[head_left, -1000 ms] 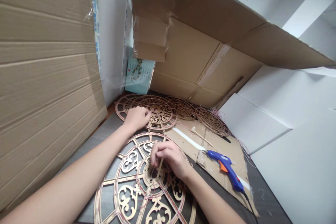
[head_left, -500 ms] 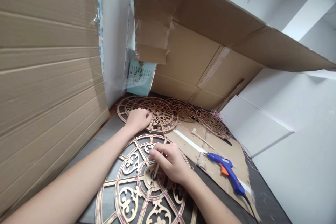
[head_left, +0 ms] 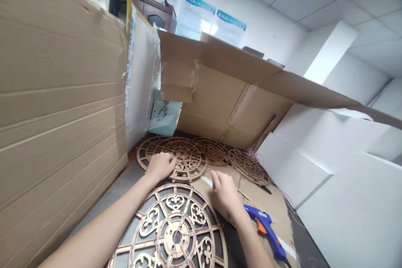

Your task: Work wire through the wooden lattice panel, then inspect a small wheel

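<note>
My left hand point(head_left: 161, 165) is closed, with its fingers curled over a round openwork wooden panel point(head_left: 190, 173) at the back of the table. Whatever its fingertips hold is hidden. My right hand point(head_left: 225, 192) is over the cardboard sheet, slightly blurred, its fingers drawn together. I cannot make out anything in its grip. In front of me lies another round wooden panel point(head_left: 173, 240) with scroll cut-outs, a hub with holes and thin red wires along its rings. Just right of my right hand, a thin wooden stick point(head_left: 243, 194) rests on the cardboard, partly covered.
A blue glue gun point(head_left: 266, 228) with an orange trigger lies on the cardboard sheet point(head_left: 279, 201) at right. More round panels point(head_left: 249, 166) stand behind. Cardboard walls point(head_left: 216, 96) enclose the back and left; a light-blue box point(head_left: 165, 117) stands in the far corner.
My right hand has left the near panel's hub and moved right, over the cardboard. The stick it held no longer shows in its fingers. My left hand stays at the back panel; the view has tilted up.
</note>
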`<state>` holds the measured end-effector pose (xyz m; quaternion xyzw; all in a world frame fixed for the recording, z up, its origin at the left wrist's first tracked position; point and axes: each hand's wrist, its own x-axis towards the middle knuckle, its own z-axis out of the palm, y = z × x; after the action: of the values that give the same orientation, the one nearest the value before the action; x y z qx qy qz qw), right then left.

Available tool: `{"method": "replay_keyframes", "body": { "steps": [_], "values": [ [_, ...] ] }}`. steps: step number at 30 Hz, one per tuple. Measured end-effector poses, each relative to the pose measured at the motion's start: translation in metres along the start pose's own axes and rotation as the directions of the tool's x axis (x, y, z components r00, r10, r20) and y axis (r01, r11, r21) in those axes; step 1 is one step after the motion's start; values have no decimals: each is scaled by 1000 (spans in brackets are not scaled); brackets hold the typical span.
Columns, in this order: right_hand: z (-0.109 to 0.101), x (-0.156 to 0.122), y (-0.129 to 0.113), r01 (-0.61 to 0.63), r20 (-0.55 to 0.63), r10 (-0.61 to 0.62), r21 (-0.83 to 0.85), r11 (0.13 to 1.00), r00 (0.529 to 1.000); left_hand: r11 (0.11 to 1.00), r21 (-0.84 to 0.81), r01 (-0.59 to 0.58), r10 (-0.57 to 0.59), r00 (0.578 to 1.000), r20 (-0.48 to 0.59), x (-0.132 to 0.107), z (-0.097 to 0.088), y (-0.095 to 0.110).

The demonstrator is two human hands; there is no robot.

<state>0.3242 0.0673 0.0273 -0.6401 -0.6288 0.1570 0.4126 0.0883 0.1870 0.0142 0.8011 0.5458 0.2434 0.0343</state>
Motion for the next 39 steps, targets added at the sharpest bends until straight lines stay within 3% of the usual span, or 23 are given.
{"method": "replay_keyframes", "body": {
  "steps": [2, 3, 7, 16, 18, 21, 24, 26, 27, 28, 29, 31, 32, 33, 34, 37, 39],
  "values": [
    [0, -5, 2, -22, 80, 45, -266, 964, 996, 1000, -15, 5, -5, 1000, -8, 0, -1, -1],
    [2, -7, 1, -33, 128, 78, -321, 946, 989, 1000, -22, 6, -6, 1000, -13, 1, -1, -2],
    [11, -13, -7, -26, 234, 107, -325, 945, 966, 999, -45, 27, -28, 999, -28, 1, 2, -4],
    [17, -20, -6, 57, 157, -3, -344, 937, 988, 992, -120, 32, -40, 997, -60, 1, 4, -8],
    [15, -18, -6, 34, 177, 10, -243, 970, 984, 989, -144, 34, -47, 995, -88, 3, -2, -8],
    [9, -11, -6, -43, 214, 29, 61, 997, 976, 986, -167, 24, -49, 988, -144, 3, -16, -8],
    [-6, 0, -9, -40, 213, -34, 334, 942, 977, 981, -193, -8, -33, 978, -208, 0, -30, -15],
    [-20, 11, -14, -48, 197, -52, 471, 881, 979, 946, -323, 5, -95, 960, -264, -3, -37, -26],
    [-28, 17, -18, -49, 169, -51, 536, 843, 984, 890, -454, 36, -169, 951, -258, -4, -40, -33],
    [-36, 24, -23, -30, 115, -48, 596, 802, 992, 773, -632, 60, -229, 955, -189, -5, -42, -39],
    [-43, 31, -28, 10, 39, -46, 648, 762, 998, 590, -800, 108, -271, 960, -71, -5, -44, -44],
    [-53, 47, -39, 104, -127, -16, 720, 686, 992, 160, -963, 217, -164, 968, 191, -4, -46, -47],
    [-54, 54, -44, 146, -204, 14, 746, 650, 979, -18, -968, 249, -65, 966, 250, -4, -45, -45],
    [-53, 61, -48, 188, -278, 53, 765, 616, 959, -119, -955, 270, 9, 962, 271, -3, -43, -41],
    [-49, 67, -50, 224, -341, 97, 781, 583, 935, -151, -945, 290, 28, 957, 289, -3, -40, -36],
    [-21, 79, -49, 304, -462, 204, 798, 521, 863, -181, -936, 301, -80, 944, 319, 1, -21, -17],
    [6, 84, -39, 276, -478, 250, 780, 562, 842, -337, -902, 270, -145, 932, 333, 7, -7, -10]
  ]
}}
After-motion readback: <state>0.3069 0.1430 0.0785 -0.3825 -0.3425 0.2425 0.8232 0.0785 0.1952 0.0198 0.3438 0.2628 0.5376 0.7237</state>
